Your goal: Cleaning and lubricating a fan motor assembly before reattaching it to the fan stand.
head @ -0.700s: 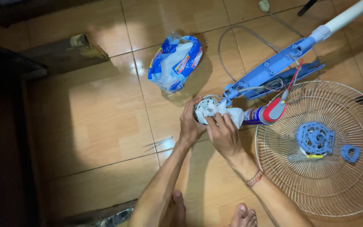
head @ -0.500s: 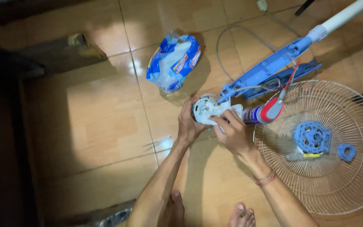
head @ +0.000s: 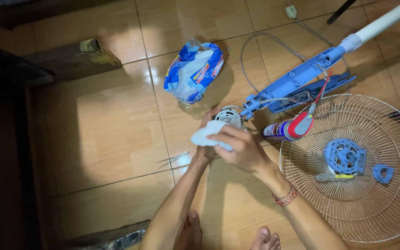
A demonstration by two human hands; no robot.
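Glossy tan tiled floor [head: 107,134], bright glare, dark furniture [head: 5,74] left.

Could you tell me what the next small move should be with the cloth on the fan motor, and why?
Probably sweep the cloth further around the motor. The right hand presses the cloth against its near side while the left hand steadies it from behind. Only that side is covered; the top face by the blue housing shows bare.

The fan motor [head: 229,117] sits in the middle. The plastic bag [head: 193,71] is at 11 o'clock from it. The spray can [head: 287,129] lies at 3 o'clock. The fan cage [head: 355,169] is at 4 o'clock, with a screwdriver [head: 333,177] on it.
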